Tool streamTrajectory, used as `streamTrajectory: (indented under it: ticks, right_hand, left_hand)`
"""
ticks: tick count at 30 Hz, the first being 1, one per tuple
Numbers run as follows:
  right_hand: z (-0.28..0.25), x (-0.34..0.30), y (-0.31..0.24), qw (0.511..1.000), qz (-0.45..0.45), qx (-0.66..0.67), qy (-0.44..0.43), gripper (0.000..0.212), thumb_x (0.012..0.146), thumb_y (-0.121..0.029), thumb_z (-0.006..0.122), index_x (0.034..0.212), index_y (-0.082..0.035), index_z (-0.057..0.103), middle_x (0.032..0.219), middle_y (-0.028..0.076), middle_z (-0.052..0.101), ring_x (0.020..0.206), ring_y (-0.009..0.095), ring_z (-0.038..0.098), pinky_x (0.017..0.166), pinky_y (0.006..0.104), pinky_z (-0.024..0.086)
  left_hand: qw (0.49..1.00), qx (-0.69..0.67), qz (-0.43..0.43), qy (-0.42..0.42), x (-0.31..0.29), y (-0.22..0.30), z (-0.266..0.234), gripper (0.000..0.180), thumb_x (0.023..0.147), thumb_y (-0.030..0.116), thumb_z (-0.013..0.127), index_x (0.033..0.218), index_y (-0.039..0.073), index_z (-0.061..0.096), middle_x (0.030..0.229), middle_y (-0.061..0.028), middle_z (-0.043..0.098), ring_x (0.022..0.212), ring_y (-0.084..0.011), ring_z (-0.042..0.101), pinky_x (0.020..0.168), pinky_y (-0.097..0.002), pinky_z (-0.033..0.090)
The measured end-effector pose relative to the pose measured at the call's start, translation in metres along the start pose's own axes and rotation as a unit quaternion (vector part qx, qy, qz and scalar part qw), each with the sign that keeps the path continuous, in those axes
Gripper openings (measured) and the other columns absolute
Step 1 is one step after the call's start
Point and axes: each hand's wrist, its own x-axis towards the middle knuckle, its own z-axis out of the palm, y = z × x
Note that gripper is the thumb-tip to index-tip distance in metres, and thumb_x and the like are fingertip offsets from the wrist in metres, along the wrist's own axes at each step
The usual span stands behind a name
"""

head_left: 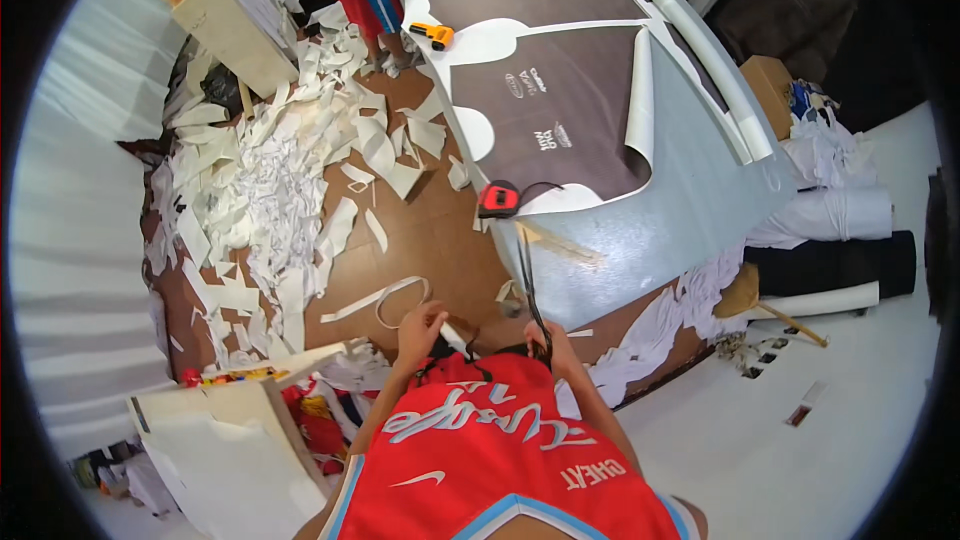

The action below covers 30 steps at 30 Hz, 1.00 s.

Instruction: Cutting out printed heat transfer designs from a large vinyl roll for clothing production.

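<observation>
Red jersey [510, 440]; held dark object [528, 278] indistinct

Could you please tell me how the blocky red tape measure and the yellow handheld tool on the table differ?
The blocky red tape measure is compact, whereas the yellow handheld tool looks more elongated. The tape measure sits at the near corner of the grey table, closer to the right hand; the yellow tool lies farther along its left edge. Neither is held.

Tape meas. [498, 200] red/blk; tabletop [625, 255] blu-gry.
</observation>
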Motion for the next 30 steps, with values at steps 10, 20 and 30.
streamTrajectory:
  ticks: [10,20,30]
  right_hand:
    - [0.103,0.168,-0.086,0.995,-0.012,-0.090,0.039,0.045,0.086,-0.050,0.062,0.065,-0.011,0.049,0.061,-0.002,0.049,0.050,0.009,0.048,0.046,0.0236,0.041]
    - [0.107,0.291,-0.165,0.997,0.048,-0.037,0.055,0.053,0.082,-0.059,0.061,0.074,-0.008,0.051,0.063,-0.001,0.050,0.052,0.011,0.052,0.049,0.0234,0.044]
    - [0.120,0.327,-0.190,0.993,0.108,-0.026,0.044,0.049,0.083,-0.057,0.061,0.074,-0.011,0.050,0.064,-0.003,0.047,0.056,0.008,0.048,0.051,0.0229,0.042]
  left_hand:
    - [0.985,-0.166,-0.009,-0.053,0.312,0.001,-0.080,0.028,0.087,0.024,0.063,0.096,-0.002,0.066,0.073,-0.0046,0.065,0.060,-0.0099,0.058,0.054,-0.0257,0.045]
    - [0.951,-0.238,-0.172,-0.100,0.520,0.052,-0.010,0.028,0.084,0.022,0.068,0.094,-0.003,0.063,0.064,-0.0043,0.057,0.049,-0.0103,0.051,0.041,-0.0228,0.041]
    - [0.929,-0.249,-0.225,-0.155,0.555,0.034,-0.008,0.013,0.082,0.014,0.065,0.083,0.001,0.064,0.070,-0.0047,0.061,0.058,-0.0110,0.056,0.049,-0.0228,0.043]
